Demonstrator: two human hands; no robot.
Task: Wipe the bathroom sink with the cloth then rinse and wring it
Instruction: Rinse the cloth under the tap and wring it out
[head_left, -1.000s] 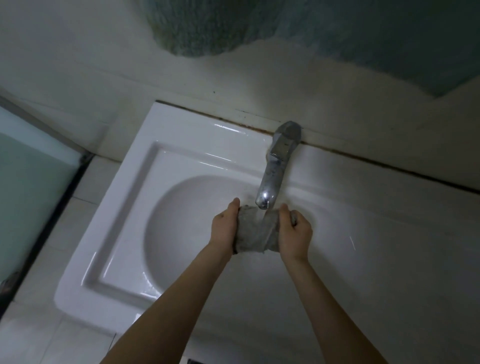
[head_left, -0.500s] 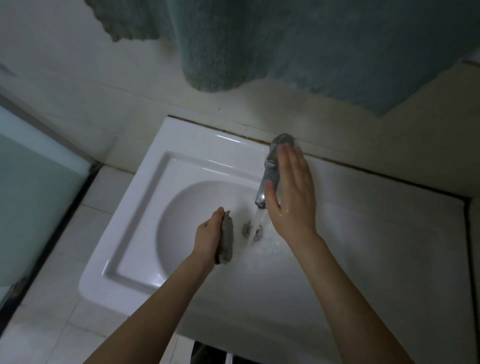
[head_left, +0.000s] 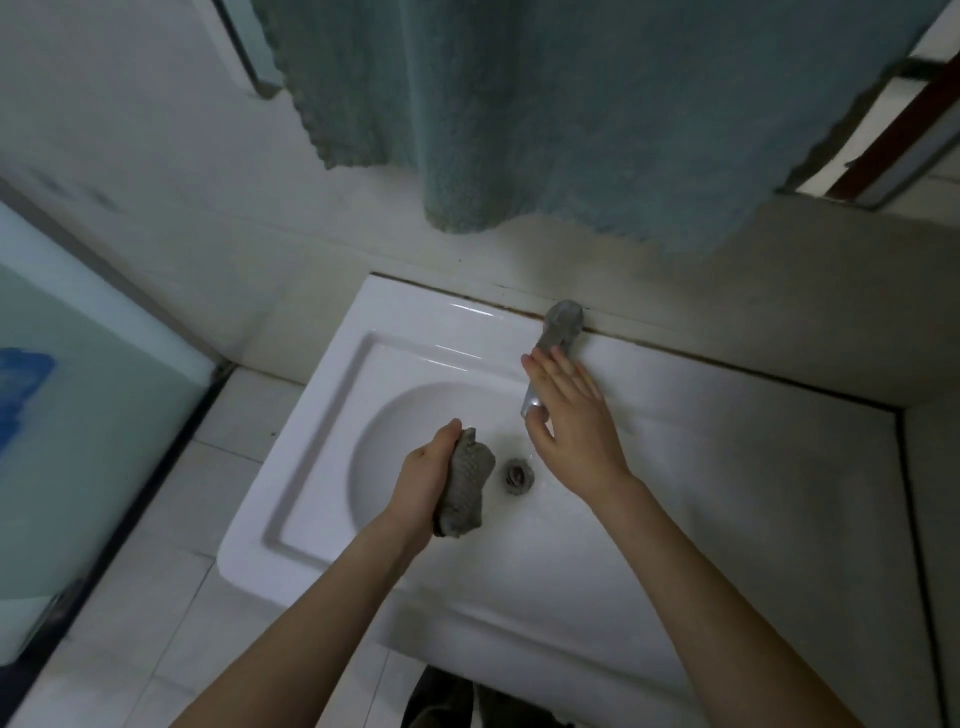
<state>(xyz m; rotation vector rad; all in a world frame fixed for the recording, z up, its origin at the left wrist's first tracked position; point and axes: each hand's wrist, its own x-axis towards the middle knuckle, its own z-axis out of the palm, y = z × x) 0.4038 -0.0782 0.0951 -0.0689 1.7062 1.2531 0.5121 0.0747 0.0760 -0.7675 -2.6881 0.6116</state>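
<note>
A white rectangular sink (head_left: 332, 415) with a round basin sits against the wall. My left hand (head_left: 423, 480) holds a bunched grey cloth (head_left: 465, 491) over the basin, just left of the metal drain (head_left: 518, 474). My right hand (head_left: 571, 421) is flat with fingers spread, lying over the lower part of the chrome tap (head_left: 558, 325). The hand covers most of the spout. No stream of water shows under the spout.
A teal towel (head_left: 571, 114) hangs on the wall above the sink, its lower edge close over the tap. A glass panel (head_left: 78, 389) stands to the left. White floor tiles (head_left: 171, 597) lie below the sink's left side.
Both hands held the cloth under the spout a second ago. My right hand let go and went to the tap. The stream seen half a second ago is gone.
</note>
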